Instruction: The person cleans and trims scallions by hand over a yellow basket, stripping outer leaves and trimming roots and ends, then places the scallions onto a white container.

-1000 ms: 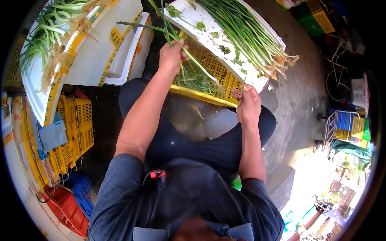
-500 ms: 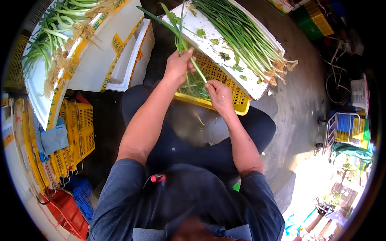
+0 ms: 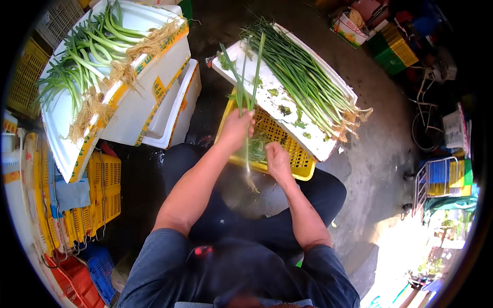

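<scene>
My left hand point(image 3: 239, 129) is closed around a green onion point(image 3: 247, 156), its leaves pointing up and away and its rooted white end hanging down, slightly blurred. Beside it on the right, my right hand point(image 3: 278, 161) is curled with fingers pressed together; whatever they hold, if anything, is hidden. Both hands are over the near side of a yellow plastic crate point(image 3: 307, 173), where green trimmings point(image 3: 261, 139) lie. A white foam board point(image 3: 266, 91) rests across the crate's far side, carrying a pile of green onions point(image 3: 303, 66) and loose leaf bits.
At the left, a white foam box point(image 3: 110, 136) bears several thicker bunches point(image 3: 95, 51) with their roots on. Yellow crates point(image 3: 104, 174), a blue basket point(image 3: 100, 272) and a red crate point(image 3: 69, 280) stand lower left. A metal trolley point(image 3: 436, 177) is on the right.
The green onion has swung to near upright, its root end now hanging toward me. My right hand has come off the stalk and curled up. The view has tilted slightly.
</scene>
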A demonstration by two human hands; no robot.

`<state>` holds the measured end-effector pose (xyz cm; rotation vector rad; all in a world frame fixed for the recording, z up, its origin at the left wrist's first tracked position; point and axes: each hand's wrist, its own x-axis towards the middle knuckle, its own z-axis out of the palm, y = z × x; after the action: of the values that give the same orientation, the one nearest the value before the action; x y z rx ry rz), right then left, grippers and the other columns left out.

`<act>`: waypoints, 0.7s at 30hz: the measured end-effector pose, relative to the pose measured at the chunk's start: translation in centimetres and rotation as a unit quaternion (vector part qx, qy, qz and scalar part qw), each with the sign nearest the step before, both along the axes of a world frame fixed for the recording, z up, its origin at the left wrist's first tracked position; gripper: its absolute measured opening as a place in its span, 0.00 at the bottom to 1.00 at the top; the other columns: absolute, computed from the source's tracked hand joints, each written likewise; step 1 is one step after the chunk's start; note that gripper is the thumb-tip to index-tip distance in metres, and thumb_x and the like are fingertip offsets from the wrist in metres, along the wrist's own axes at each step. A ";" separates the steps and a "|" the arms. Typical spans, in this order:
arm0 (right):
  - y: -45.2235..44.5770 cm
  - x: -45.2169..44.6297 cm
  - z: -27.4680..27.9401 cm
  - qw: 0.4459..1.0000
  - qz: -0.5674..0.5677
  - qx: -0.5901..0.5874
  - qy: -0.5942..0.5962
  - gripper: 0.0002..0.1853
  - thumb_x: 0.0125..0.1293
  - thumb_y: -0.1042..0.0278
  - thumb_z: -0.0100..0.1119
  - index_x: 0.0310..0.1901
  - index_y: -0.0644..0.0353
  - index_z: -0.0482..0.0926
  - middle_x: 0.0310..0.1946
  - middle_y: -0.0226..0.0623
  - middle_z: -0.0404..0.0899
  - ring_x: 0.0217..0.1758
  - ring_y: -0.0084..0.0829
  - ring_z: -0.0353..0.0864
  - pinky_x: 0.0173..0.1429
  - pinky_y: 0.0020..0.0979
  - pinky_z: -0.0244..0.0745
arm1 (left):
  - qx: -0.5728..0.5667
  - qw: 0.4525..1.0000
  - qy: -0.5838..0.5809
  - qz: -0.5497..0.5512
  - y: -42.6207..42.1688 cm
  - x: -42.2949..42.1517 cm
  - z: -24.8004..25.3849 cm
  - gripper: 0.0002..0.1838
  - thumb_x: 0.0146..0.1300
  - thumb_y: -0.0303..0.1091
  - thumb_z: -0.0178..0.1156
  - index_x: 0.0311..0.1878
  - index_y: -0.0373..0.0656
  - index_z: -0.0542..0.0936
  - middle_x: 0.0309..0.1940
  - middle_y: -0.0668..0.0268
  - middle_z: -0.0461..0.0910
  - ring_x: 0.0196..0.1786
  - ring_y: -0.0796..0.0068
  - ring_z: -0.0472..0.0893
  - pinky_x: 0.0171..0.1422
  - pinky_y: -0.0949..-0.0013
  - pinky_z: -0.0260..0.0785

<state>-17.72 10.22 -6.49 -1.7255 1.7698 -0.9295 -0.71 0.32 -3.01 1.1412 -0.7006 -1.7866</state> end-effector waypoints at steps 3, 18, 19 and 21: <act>-2.4 -2.0 2.8 0.992 -0.080 0.026 -0.095 0.09 0.69 0.72 0.56 0.47 0.64 0.82 0.36 0.54 0.82 0.41 0.54 0.83 0.44 0.43 0.78 | -0.020 0.998 -0.032 -0.047 0.6 -0.7 0.0 0.08 0.72 0.36 0.61 0.43 0.44 0.73 0.29 0.68 0.76 0.23 0.80 0.71 0.26 0.72 0.64; -6.4 -10.7 12.0 0.909 0.105 -0.154 0.373 0.08 0.60 0.75 0.56 0.41 0.59 0.79 0.38 0.44 0.77 0.39 0.48 0.80 0.44 0.46 0.76 | -0.119 0.961 -0.135 -0.212 0.9 -1.1 -0.9 0.08 0.70 0.37 0.63 0.41 0.45 0.77 0.23 0.75 0.72 0.20 0.89 0.63 0.22 0.79 0.52; -6.3 -10.8 11.2 0.909 0.088 -0.150 0.378 0.06 0.62 0.74 0.55 0.40 0.59 0.78 0.38 0.46 0.77 0.38 0.49 0.80 0.44 0.48 0.76 | -0.129 0.956 -0.147 -0.218 0.8 -1.0 -0.9 0.09 0.71 0.38 0.62 0.40 0.44 0.77 0.23 0.76 0.71 0.20 0.89 0.63 0.22 0.79 0.52; -6.3 -11.0 9.8 0.928 0.007 -0.137 0.345 0.05 0.67 0.72 0.52 0.40 0.60 0.78 0.38 0.50 0.77 0.37 0.53 0.80 0.43 0.51 0.75 | -0.167 0.943 -0.184 -0.221 0.6 -1.0 -2.0 0.09 0.72 0.39 0.61 0.41 0.43 0.78 0.23 0.76 0.71 0.20 0.89 0.63 0.22 0.78 0.52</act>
<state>-28.76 3.93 3.31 -2.4627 2.1077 -0.6132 -1.68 0.93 -4.99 1.1533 -1.5226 -1.7257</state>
